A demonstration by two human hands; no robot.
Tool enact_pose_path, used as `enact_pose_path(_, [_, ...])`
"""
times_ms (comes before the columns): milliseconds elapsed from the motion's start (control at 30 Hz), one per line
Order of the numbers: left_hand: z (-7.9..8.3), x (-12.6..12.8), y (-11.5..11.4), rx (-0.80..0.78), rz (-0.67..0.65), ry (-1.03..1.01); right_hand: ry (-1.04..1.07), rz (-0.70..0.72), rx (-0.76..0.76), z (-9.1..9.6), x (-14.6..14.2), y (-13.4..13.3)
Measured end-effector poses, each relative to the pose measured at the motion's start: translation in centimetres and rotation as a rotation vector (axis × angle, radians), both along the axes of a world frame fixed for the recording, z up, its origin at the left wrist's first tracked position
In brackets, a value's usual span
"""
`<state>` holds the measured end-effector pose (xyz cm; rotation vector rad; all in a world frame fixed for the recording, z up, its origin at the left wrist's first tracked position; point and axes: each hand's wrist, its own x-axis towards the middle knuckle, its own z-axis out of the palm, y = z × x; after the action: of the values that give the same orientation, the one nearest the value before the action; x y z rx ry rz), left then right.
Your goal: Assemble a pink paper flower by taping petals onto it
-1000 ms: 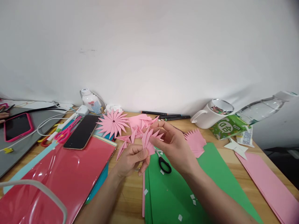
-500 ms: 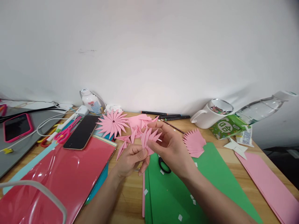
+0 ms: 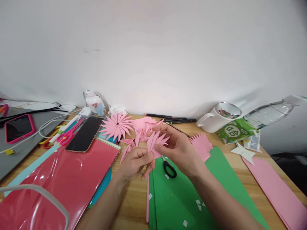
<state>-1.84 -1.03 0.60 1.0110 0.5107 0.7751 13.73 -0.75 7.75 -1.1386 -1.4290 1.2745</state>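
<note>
Between my hands is a fan of folded pink paper pieces [image 3: 157, 140], its points spread up and to the right. My left hand [image 3: 138, 162] pinches its lower left end between thumb and fingers. My right hand [image 3: 178, 147] grips it from the right, thumb in front and fingers behind. Beyond lie a finished pink paper rosette [image 3: 117, 124] and loose folded pink pieces [image 3: 129, 143]. To the right, a second pink paper fan [image 3: 201, 146] is partly hidden by my right hand. Black-handled scissors [image 3: 169, 169] rest below on green paper [image 3: 177, 201], their blades mostly covered.
Red paper in a clear sleeve [image 3: 72, 172] and a black phone [image 3: 83, 134] lie left, with pink scissors [image 3: 69, 132] beside them. Pens [image 3: 177, 120], a white mug [image 3: 216, 118], a green packet [image 3: 235, 130] and a plastic bottle [image 3: 268, 114] stand or lie along the wall. Pink sheets [image 3: 275, 188] are right.
The view has shifted slightly. My right hand has moved a little to the right with the fan, uncovering more of the black scissors. Both hands keep their hold.
</note>
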Motion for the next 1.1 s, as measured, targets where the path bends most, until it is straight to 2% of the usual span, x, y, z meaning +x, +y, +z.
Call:
enact_pose_path(467, [0.2,0.2,-0.1,0.028,0.046,0.111,0.044,0.030,-0.035,0.2,-0.3,0.1])
enact_pose_path(633, [0.6,0.4,-0.1,0.030,0.134,0.130,0.033,0.044,0.001,0.0,-0.2,0.2])
enact_pose_path(867, [1.5,0.4,-0.1,0.136,0.201,0.272,-0.052,0.023,-0.012,0.2,-0.1,0.4])
enact_pose_path(1000, [1.8,0.9,0.1,0.185,0.285,0.379,-0.098,-0.048,-0.012,-0.6,-0.2,0.6])
enact_pose_path(1100, [1.7,1.4,0.2,0.165,0.385,0.379,-0.109,-0.094,0.005,-1.6,-0.4,0.8])
